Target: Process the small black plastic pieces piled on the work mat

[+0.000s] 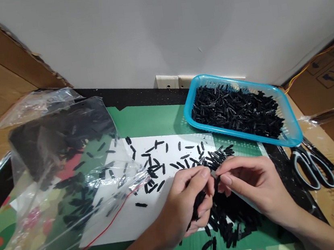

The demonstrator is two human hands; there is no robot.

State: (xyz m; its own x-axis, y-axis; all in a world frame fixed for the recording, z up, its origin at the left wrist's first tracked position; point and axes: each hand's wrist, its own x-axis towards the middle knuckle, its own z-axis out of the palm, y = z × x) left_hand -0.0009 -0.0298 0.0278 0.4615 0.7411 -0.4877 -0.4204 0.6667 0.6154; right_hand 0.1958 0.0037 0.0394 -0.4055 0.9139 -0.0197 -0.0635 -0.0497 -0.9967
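Our left hand (194, 198) curls its fingers around several black pieces (198, 204), thumb pressed to forefinger. Our right hand (251, 189) nearly closes its fingertips beside it; we cannot tell whether they grip anything. More pieces lie on the white paper (121, 224) below, and others fill the blue basket (291, 120) beyond.

Improvised work corner, indoors, cardboard boxes (322, 77) at 2 sides, wall sockets (168, 82), scissors (312, 166)
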